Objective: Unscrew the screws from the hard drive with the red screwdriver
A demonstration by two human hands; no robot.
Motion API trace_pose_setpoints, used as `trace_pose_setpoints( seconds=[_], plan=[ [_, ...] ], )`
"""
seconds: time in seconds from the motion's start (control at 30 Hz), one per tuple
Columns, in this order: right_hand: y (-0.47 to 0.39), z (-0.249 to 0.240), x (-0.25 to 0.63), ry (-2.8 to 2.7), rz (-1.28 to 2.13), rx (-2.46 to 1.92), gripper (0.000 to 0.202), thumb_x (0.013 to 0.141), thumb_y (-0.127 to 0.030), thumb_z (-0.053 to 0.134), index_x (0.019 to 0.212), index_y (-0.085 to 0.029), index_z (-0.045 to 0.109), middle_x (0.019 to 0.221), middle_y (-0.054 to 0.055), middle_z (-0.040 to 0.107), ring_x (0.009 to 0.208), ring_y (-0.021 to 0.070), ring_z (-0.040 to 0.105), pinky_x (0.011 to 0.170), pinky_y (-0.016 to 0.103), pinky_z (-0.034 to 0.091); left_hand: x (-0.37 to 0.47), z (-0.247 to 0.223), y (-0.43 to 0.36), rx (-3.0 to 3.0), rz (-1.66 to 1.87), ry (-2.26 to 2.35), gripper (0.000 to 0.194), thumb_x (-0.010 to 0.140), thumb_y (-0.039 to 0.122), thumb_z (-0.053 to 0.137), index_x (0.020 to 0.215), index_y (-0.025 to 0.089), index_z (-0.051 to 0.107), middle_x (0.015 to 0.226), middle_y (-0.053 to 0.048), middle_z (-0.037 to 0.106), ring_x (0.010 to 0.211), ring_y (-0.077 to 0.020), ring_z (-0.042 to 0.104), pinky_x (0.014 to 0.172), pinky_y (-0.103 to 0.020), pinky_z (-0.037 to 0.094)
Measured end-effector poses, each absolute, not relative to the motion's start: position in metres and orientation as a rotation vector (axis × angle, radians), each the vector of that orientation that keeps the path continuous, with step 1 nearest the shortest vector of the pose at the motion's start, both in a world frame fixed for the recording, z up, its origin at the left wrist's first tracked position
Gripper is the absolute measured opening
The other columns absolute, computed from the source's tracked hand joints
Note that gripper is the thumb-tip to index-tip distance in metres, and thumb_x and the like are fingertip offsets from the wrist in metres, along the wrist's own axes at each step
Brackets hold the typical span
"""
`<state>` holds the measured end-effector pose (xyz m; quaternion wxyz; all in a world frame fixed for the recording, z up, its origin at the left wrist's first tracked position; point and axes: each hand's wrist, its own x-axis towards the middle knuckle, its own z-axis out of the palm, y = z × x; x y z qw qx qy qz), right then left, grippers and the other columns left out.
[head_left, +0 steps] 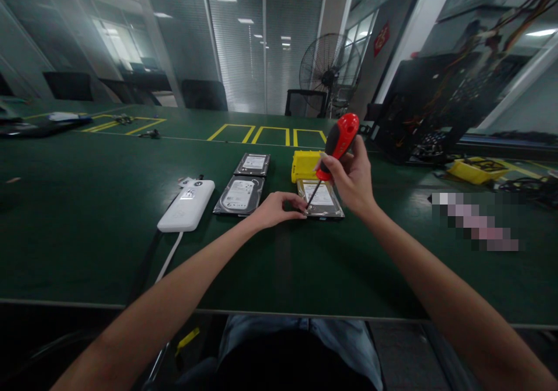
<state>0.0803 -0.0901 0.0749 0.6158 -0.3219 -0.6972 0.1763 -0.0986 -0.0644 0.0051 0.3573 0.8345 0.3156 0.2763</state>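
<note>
A red and black screwdriver (342, 137) is gripped by its handle in my right hand (355, 179), tilted, its tip down at the left front corner of a hard drive (325, 200). My left hand (281, 208) has its thumb and fingertips brought together around the screwdriver's tip at that corner; whether a small part is between them is too small to tell. Behind this drive, touching or nearly so, is a yellow case (305, 165). Two more hard drives lie to the left, a larger one (239, 195) in front of a smaller one (253, 164).
A white power bank (187, 207) with a white cable lies left of the drives. At the right are a yellow holder (475, 170), dark cables and a blurred-out object (477, 221). An open black computer case (418, 112) stands at the back right. The green table's front edge (279, 313) is near my body.
</note>
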Motion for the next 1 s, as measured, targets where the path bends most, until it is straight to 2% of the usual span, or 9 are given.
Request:
trace_pose_setpoints(
  seconds=[0.33,0.77,1.0],
  plan=[
    [-0.084,0.070,0.086,-1.615,0.344,-0.712,0.029,0.079,-0.042,0.060,0.098,-0.026,0.045,0.076,-0.001,0.062,0.064,0.0137,0.065,0.055,0.027,0.055,-0.102,0.002,-0.063,2.110,0.735,0.749,0.034,0.079,0.032,0.062,0.109,0.018,0.058,0.092,-0.003,0.069,0.091,-0.0149,0.063,0.093,-0.034,0.041],
    [-0.086,0.071,0.086,-1.644,0.346,-0.731,0.034,0.078,-0.047,0.059,0.101,-0.026,0.044,0.079,0.001,0.063,0.067,0.0153,0.065,0.057,0.031,0.057,-0.107,0.007,-0.061,2.224,0.796,0.789,0.032,0.082,0.037,0.058,0.107,0.017,0.059,0.096,-0.006,0.069,0.089,-0.0155,0.065,0.086,-0.034,0.047],
    [-0.087,0.069,0.085,-1.634,0.376,-0.740,0.034,0.077,-0.045,0.062,0.099,-0.026,0.044,0.077,0.000,0.062,0.064,0.0152,0.065,0.055,0.031,0.058,-0.102,0.018,-0.075,2.564,0.783,0.846,0.028,0.084,0.026,0.058,0.111,0.018,0.056,0.091,0.000,0.070,0.093,-0.0155,0.063,0.089,-0.035,0.041]
  ],
)
